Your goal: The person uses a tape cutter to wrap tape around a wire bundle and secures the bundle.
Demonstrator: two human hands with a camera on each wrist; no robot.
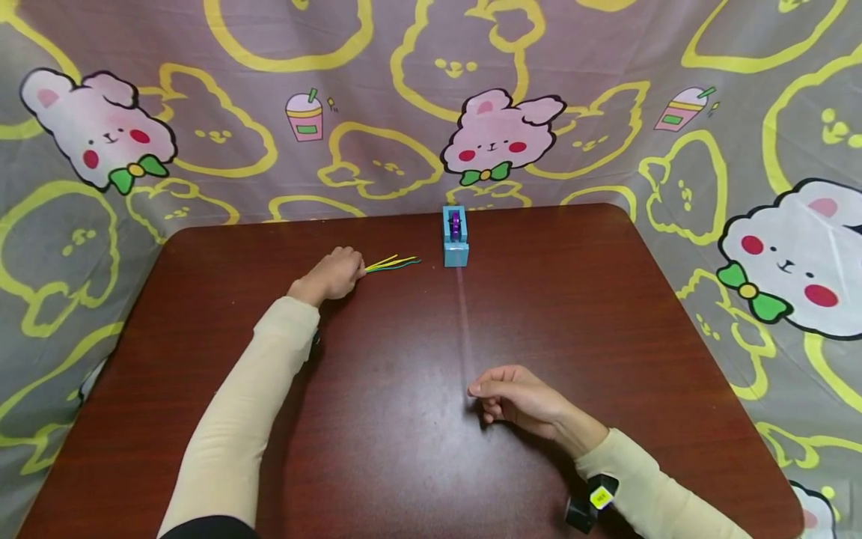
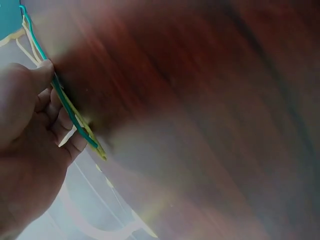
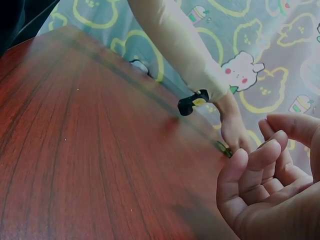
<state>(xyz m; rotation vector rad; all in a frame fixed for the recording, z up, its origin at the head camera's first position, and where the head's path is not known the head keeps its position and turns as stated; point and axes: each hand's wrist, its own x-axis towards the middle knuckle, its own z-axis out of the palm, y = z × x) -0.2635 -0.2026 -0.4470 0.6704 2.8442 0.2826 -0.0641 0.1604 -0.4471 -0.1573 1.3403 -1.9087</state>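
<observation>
At the far left of the table, my left hand pinches a small bunch of thin yellow and teal wires. In the left wrist view the wires run between thumb and fingers, their ends sticking out on both sides. A blue tape dispenser with a purple roll core stands near the back edge. From it a strip of clear tape stretches towards me, and my right hand pinches its loose end. The tape is too faint to make out in the right wrist view.
The dark reddish-brown table has rounded corners. A cartoon-printed cloth hangs behind it and along both sides. A black wrist camera on the right sleeve sits low over the table.
</observation>
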